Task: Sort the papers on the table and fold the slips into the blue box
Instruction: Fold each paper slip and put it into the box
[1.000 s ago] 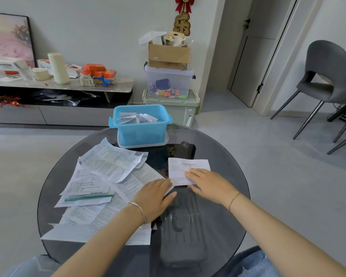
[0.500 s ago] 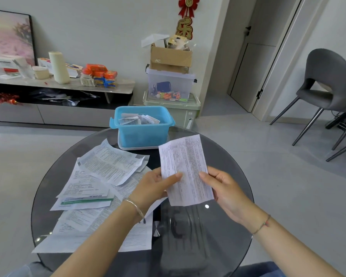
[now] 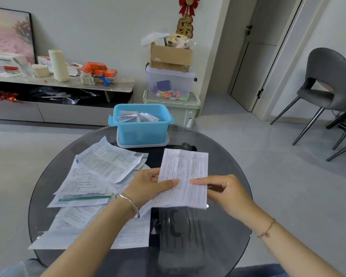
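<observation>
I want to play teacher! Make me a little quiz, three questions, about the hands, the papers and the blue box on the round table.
1. True or false: the blue box already has folded slips inside.
2. How is the printed slip held? A) lying flat on the table B) in one hand C) between both hands
3. Fill in: the pile of loose papers lies on the person's ____ side of the glass table.

Key
1. True.
2. C: the left hand and the right hand both pinch it above the table.
3. Left.
</observation>
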Available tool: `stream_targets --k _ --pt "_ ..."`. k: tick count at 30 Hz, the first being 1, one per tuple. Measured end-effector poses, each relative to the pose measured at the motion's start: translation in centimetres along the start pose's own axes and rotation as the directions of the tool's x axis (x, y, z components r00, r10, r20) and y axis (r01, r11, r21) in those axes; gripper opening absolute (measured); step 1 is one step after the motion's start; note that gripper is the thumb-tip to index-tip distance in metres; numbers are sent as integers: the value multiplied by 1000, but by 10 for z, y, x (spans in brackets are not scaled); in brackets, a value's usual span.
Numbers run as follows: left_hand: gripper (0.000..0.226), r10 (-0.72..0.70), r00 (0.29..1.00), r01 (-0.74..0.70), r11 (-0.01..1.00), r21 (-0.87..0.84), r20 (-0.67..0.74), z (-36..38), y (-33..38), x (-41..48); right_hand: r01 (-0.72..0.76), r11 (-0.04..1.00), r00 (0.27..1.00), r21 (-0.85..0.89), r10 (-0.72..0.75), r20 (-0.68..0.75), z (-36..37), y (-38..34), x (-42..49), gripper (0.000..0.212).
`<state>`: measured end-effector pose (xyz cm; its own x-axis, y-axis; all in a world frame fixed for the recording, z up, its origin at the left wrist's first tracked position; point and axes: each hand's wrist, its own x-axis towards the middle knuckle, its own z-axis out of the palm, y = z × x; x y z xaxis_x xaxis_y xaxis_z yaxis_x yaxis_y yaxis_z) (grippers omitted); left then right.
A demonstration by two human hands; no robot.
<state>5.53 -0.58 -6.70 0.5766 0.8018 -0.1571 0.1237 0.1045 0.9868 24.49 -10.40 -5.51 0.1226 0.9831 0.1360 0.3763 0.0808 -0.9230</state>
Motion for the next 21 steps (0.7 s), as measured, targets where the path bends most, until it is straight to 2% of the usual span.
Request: stream_targets --k 2,5,8,10,14,18,21 --pt "45 83 996 -83 997 7 -17 2 2 -1 13 1000 997 26 -11 -78 -3 -1 1 31" --pt "44 146 989 -142 980 -138 22 -1 9 -5 -4 992 985 124 26 -173 -7 2 4 18" --pt "36 226 969 -216 971 -105 98 -2 9 -7 -40 970 976 239 89 -198 -8 1 6 14" --pt "27 267 959 -262 963 -62 94 2 6 -7 -59 958 978 279 111 -174 -6 -1 5 14" --pt "34 292 956 -293 955 -36 -33 9 3 -4 -102 933 978 345 158 -138 4 -3 5 14" --pt "27 293 940 -312 946 -91 -172 15 1 -2 -89 905 956 417 196 -220 15 -3 9 9" --pt "22 269 931 -306 943 -130 -246 19 0 -2 -86 897 932 433 226 -283 20 -2 13 24"
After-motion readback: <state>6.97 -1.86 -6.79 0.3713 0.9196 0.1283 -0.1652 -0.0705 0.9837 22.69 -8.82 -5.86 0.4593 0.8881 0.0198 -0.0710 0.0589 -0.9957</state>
